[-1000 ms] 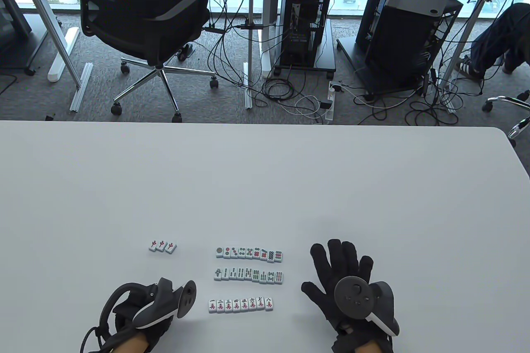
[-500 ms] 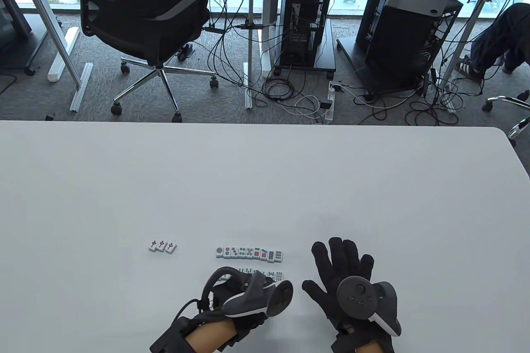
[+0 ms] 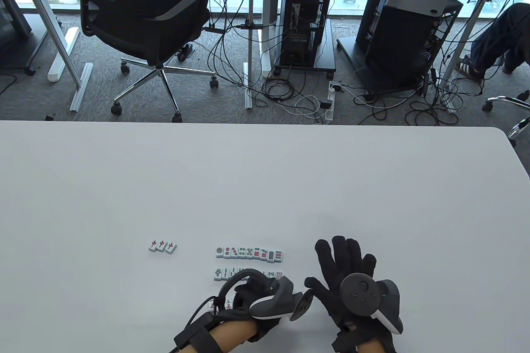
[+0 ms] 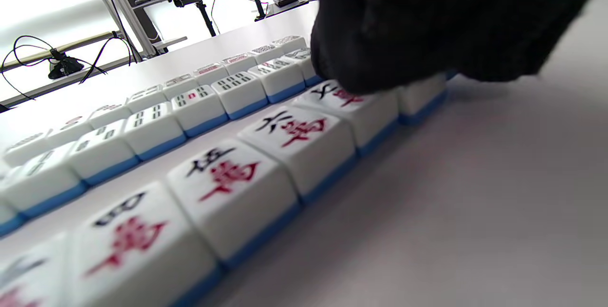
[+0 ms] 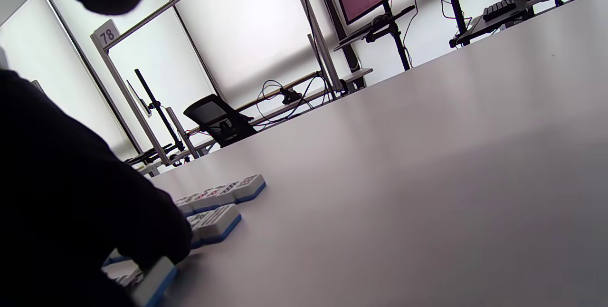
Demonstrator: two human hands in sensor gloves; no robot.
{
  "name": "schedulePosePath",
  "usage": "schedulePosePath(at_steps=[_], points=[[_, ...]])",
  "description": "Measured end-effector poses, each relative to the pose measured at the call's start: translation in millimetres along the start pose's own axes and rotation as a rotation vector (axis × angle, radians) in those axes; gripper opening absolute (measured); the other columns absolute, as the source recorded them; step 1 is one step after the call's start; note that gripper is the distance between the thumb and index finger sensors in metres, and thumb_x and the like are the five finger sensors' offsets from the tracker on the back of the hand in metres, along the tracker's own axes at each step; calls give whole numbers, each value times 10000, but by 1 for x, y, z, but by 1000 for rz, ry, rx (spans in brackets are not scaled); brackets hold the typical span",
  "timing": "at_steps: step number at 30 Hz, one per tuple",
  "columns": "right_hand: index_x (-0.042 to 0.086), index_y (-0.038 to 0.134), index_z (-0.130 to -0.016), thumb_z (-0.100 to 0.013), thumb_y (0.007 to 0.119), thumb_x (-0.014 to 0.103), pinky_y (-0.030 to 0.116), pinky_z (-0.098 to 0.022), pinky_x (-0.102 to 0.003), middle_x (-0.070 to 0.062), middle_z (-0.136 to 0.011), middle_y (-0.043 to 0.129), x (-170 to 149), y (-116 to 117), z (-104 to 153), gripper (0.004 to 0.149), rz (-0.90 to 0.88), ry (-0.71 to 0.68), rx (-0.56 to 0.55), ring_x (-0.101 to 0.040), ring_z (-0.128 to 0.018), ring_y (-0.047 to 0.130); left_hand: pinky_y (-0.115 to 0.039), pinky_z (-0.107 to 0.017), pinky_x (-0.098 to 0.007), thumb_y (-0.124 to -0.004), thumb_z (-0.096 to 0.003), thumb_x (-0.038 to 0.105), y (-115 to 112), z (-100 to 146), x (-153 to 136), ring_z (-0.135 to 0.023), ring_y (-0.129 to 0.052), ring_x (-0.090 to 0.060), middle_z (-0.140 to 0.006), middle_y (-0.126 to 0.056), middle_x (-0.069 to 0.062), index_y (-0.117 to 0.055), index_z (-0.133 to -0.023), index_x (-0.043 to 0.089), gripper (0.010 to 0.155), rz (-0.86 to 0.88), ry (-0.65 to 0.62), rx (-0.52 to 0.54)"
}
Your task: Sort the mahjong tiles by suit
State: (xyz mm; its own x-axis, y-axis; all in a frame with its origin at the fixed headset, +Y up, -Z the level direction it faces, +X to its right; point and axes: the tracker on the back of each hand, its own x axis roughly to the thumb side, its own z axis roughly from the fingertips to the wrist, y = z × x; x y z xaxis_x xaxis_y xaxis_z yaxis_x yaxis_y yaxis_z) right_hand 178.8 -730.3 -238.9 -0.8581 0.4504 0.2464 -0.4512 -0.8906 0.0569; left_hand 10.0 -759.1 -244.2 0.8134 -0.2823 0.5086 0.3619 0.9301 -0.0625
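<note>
Table (image 3: 265,179): white; all tiles lie face up near its front edge.
Right hand (image 3: 348,282): flat on the table, fingers spread, holding nothing, just right of the rows.
Left hand (image 3: 248,303): over the character row (image 4: 266,155); fingertips (image 4: 375,60) press down on its right-end tiles.
Dots row (image 3: 249,252): nine tiles, farthest.
Bamboo row (image 3: 225,273): middle, partly hidden; count unclear.
Red dragon tiles (image 3: 162,246): three, apart at left.

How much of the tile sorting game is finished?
Nearly all. The dots row, the bamboo row and three red tiles sit sorted. The left hand touches the right end of the characters row. The right hand rests flat on the table.
</note>
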Motion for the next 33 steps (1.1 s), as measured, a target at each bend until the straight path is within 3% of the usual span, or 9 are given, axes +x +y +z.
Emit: schedulePosePath(at_steps=[6,11,16,21,27,33], points=[[343,200,-1119,-525,605,606,81,-704,-707,-114,-1196,113,1,0,0,766,11,-1,3,-409,-1050,30,-860,-152,-353,-866,-267,561,-3,3,-3,-18,-916,-63,-285,-1001,163,-875,-755,156,634,-10,-8,-6],[344,200,-1118,-527,603,606,80,-704,-707,-114,-1196,114,2,1,1,762,15,-9,4,-408,-1050,30,-864,-167,-358,-862,-265,566,5,17,-27,-36,-931,-70,-307,-1011,151,-875,-768,181,633,15,15,60],[343,199,-1118,-526,606,605,76,-704,-707,-115,-1196,111,3,1,1,764,17,-14,4,-407,-1050,27,-867,-222,-380,-866,-272,546,8,34,-87,-101,-965,-95,-373,-1022,134,-855,-798,193,633,57,90,109],[345,198,-1119,-527,606,604,71,-705,-706,-120,-1196,108,4,2,1,764,16,-19,6,-406,-1051,23,-865,-232,-379,-871,-271,528,-4,46,-161,-102,-959,-94,-378,-1016,139,-822,-836,228,642,-34,268,176],[348,196,-1121,-529,607,604,65,-707,-704,-107,-1199,105,5,2,1,765,10,-19,7,-402,-1054,17,-861,-221,-373,-891,-269,496,-37,50,-232,-100,-943,-88,-354,-1013,147,-792,-865,277,643,46,453,55],[349,195,-1121,-529,606,605,64,-707,-704,-106,-1199,103,5,1,1,764,-6,-17,0,-401,-1054,15,-859,-215,-374,-912,-260,472,-68,39,-243,-93,-939,-91,-345,-1017,134,-777,-871,332,641,39,481,-119]])
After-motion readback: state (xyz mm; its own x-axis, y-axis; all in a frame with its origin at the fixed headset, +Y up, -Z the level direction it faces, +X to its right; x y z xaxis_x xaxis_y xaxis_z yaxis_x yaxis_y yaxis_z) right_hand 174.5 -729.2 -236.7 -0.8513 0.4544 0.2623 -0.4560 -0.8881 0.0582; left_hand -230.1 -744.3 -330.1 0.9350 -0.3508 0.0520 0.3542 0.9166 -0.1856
